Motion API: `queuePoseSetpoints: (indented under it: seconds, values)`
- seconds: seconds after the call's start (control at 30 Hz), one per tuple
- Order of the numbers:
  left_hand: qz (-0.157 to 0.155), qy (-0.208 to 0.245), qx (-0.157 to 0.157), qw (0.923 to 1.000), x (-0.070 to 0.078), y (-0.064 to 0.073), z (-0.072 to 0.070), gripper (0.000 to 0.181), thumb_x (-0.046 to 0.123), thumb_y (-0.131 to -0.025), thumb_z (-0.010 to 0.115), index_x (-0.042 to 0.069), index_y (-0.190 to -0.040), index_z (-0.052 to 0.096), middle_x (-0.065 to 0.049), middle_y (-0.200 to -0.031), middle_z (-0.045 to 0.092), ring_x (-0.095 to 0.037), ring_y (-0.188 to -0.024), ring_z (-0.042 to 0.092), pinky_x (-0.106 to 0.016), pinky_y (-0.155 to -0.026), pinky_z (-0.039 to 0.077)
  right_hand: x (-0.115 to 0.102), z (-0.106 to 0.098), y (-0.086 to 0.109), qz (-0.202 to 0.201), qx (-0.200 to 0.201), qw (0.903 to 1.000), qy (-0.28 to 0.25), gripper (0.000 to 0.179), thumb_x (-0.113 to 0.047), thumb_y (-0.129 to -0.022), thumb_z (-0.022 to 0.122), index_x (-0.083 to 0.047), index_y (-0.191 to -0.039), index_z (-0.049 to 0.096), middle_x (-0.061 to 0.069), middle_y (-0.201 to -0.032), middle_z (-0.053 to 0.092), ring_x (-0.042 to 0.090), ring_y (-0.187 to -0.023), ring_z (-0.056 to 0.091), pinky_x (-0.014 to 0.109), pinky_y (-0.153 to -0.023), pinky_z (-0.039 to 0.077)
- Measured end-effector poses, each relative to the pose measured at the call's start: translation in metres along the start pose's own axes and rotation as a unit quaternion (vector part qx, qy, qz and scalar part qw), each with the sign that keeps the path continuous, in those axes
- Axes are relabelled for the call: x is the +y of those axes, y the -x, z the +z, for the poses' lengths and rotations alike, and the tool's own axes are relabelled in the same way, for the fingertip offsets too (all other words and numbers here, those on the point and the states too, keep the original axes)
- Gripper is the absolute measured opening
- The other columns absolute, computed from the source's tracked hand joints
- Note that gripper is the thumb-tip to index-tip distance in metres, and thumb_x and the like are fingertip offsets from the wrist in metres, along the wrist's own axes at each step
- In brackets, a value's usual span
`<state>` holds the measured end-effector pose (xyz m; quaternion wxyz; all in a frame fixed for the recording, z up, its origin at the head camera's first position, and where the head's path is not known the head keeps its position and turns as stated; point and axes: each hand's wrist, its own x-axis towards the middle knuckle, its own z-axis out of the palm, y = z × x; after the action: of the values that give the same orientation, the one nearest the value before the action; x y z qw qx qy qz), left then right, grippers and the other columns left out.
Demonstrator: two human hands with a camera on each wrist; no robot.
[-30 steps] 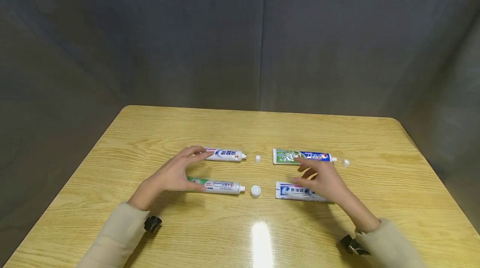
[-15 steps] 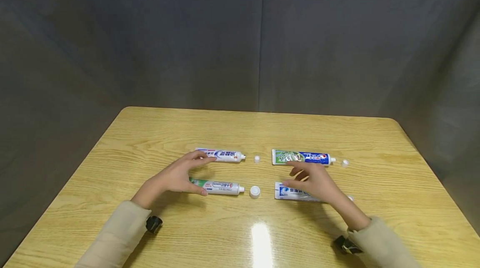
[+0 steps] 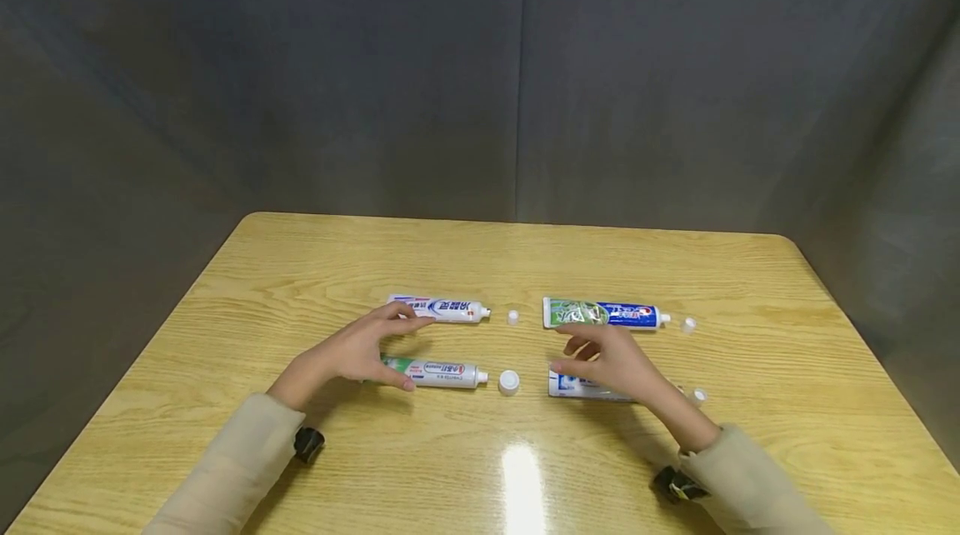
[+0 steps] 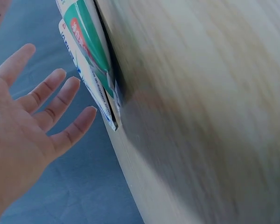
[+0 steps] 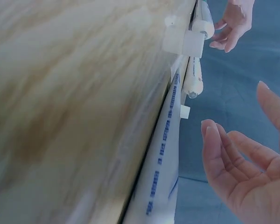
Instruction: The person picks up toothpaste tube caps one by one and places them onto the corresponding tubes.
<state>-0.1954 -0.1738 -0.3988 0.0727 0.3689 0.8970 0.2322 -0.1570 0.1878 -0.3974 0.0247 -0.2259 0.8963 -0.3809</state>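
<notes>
hovering left hand (image 3: pixel 356 349): spread, grip apart, green-and-silver tube (image 3: pixel 438 373) below
hovering right hand (image 3: pixel 611 357): loosely bent, grip apart, white-and-blue tube (image 3: pixel 585 387) beneath

Glossy plastic tubes (image 3: pixel 633 315), shiny wood-grain table (image 3: pixel 300 268), matt cloth backdrop (image 3: pixel 375 85)

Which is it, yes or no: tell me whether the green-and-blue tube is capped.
No, the green-and-blue tube shows a bare nozzle, and a white cap lies apart from it.
</notes>
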Motion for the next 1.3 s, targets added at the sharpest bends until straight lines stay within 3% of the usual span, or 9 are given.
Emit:
queuePoseSetpoints:
  seconds: [0.43,0.9,1.13,1.3]
  values:
    - [-0.006,0.010,-0.027,0.9996,-0.007,-0.002,0.002,0.088,0.052,-0.065,0.076,0.014,-0.138,0.042,-0.012,-0.129,0.042,-0.030,-0.114,0.043,-0.045,-0.089,0.038,-0.002,0.010,-0.009,-0.015,-0.030,0.9987,-0.038,0.052,-0.023,-0.079,0.072,0.008,-0.116,0.057,0.006,-0.081,0.065,0.015,-0.069,0.063,0.024,-0.062,0.049]
    - [0.029,0.023,-0.037,0.9986,-0.010,-0.006,0.006,0.086,0.048,-0.066,0.076,0.009,-0.136,0.044,-0.011,-0.123,0.044,-0.024,-0.105,0.045,-0.037,-0.081,0.039,-0.010,0.020,-0.016,-0.036,-0.072,0.9964,-0.026,0.050,-0.023,-0.078,0.072,0.009,-0.114,0.058,0.009,-0.081,0.065,0.016,-0.068,0.063,0.023,-0.062,0.049]
    - [0.024,0.019,-0.045,0.9985,-0.009,-0.009,0.005,0.086,0.048,-0.066,0.077,0.010,-0.136,0.044,-0.012,-0.125,0.044,-0.027,-0.108,0.045,-0.039,-0.083,0.039,-0.006,0.026,-0.020,-0.050,-0.081,0.9953,-0.015,0.049,-0.023,-0.076,0.074,0.009,-0.110,0.060,0.007,-0.078,0.066,0.013,-0.067,0.062,0.022,-0.062,0.048]
    - [0.015,0.021,-0.055,0.9981,-0.007,-0.010,0.006,0.086,0.045,-0.065,0.078,0.010,-0.136,0.044,-0.012,-0.126,0.043,-0.028,-0.111,0.044,-0.041,-0.085,0.039,-0.006,0.029,-0.022,-0.034,-0.100,0.9942,-0.020,0.051,-0.023,-0.074,0.076,0.008,-0.110,0.060,0.005,-0.077,0.066,0.010,-0.067,0.060,0.021,-0.062,0.047]
